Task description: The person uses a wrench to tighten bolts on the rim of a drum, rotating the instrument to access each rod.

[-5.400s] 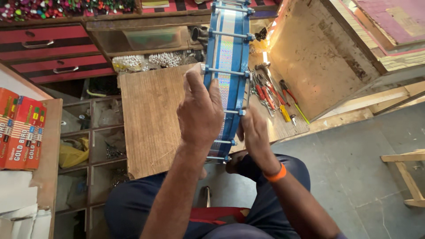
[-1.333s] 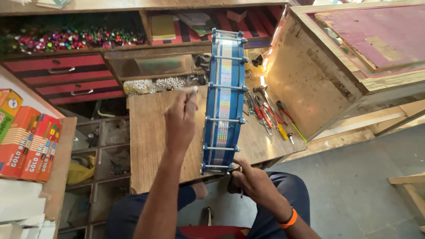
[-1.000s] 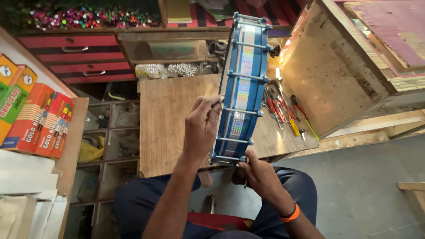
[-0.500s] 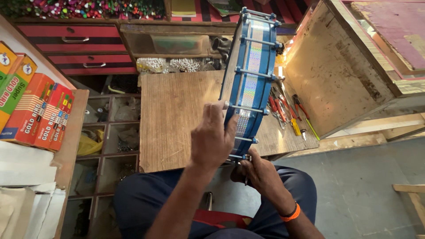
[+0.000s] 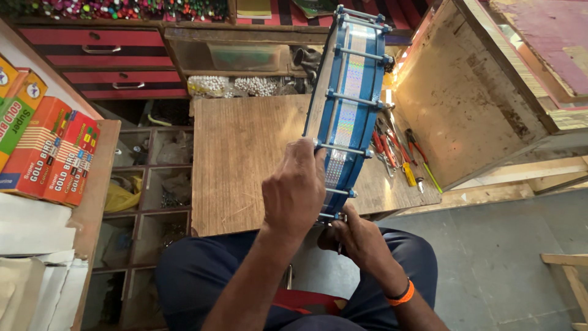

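A blue drum with a shiny holographic band and silver tension rods stands on edge over the wooden table. My left hand grips its near rim, with the fingers curled over one tension rod. Below it, my right hand is closed around the drum's lowest lug, just off the table's front edge. A thin metal piece shows under its fingers, and I cannot tell what it is. An orange band circles my right wrist.
Pliers and screwdrivers lie on the table right of the drum. A large wooden box stands open at the right. Red drawers and white beads are behind, compartments and coloured cartons at the left.
My left hand has slid down the rim toward me, from pinching a rod to gripping the edge. The right hand stays at the drum's bottom. The view has tilted slightly.
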